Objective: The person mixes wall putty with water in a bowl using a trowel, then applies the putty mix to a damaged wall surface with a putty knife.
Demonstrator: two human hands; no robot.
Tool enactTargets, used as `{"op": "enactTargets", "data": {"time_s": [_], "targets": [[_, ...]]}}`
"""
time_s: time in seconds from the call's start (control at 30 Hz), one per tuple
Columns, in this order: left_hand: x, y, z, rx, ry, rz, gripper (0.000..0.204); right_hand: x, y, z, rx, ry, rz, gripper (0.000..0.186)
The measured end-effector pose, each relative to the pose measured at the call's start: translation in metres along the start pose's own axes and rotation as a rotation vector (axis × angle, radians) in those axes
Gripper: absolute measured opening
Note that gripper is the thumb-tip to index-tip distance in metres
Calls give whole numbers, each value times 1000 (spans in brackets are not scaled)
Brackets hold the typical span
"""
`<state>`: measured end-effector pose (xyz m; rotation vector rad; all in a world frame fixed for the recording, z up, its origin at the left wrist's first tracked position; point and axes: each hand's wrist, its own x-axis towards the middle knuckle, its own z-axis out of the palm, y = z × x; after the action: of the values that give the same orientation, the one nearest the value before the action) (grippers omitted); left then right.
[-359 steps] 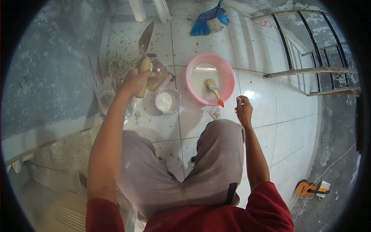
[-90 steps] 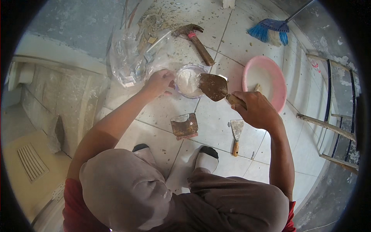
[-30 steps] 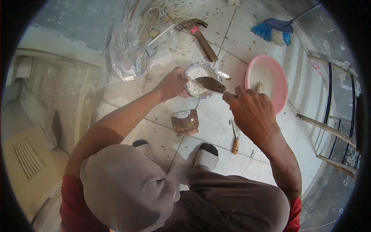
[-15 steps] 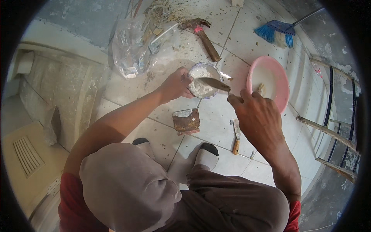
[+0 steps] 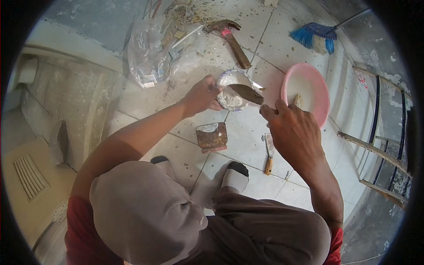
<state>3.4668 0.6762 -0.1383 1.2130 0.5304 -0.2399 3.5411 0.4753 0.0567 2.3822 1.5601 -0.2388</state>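
Note:
My left hand (image 5: 202,96) grips the left side of a small round bowl (image 5: 237,108), its fingers around the rim. White paste (image 5: 232,78) coats the inside of the bowl. My right hand (image 5: 296,132) is closed around the handle of a trowel (image 5: 247,93), most of which the fingers hide. The trowel's pointed blade reaches left over the bowl, its tip in or just above the paste. Nearer to me, a rusty scraper blade (image 5: 213,138) with some white residue lies on the tiles. A putty knife (image 5: 269,154) with a wooden handle rests below my right hand.
A pink basin (image 5: 327,95) with whitish liquid stands at the right. Farther off lie a claw hammer (image 5: 236,49), a clear plastic bag (image 5: 143,57) and scattered debris (image 5: 187,17). A blue broom (image 5: 316,33) is at the far right, a ladder-like frame (image 5: 375,152) nearer.
The trowel blade has turned and shifted slightly right within the bowl, showing more of its flat face. The bowl has tilted a little. Both hands keep their hold.

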Motion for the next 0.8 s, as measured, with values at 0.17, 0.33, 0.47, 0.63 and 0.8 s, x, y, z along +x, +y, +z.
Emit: {"op": "enactTargets", "data": {"time_s": [0.17,0.33,0.47,0.63,0.8], "targets": [[2,-5,-5,-19,-10,-8,20,7,3,6,50,-84,-10,13],[2,-4,-3,-10,-8,-20,19,9,16,13,-49,23,41,26],[2,-1,0,1,-25,-14,17,12,10,13,-122,53,37,27],[1,-3,0,22,22,28,21,3,1,-1,24,-44,-7,11],[1,0,-1,15,3,33,21,3,5,-1,80,-52,16,13]]}}
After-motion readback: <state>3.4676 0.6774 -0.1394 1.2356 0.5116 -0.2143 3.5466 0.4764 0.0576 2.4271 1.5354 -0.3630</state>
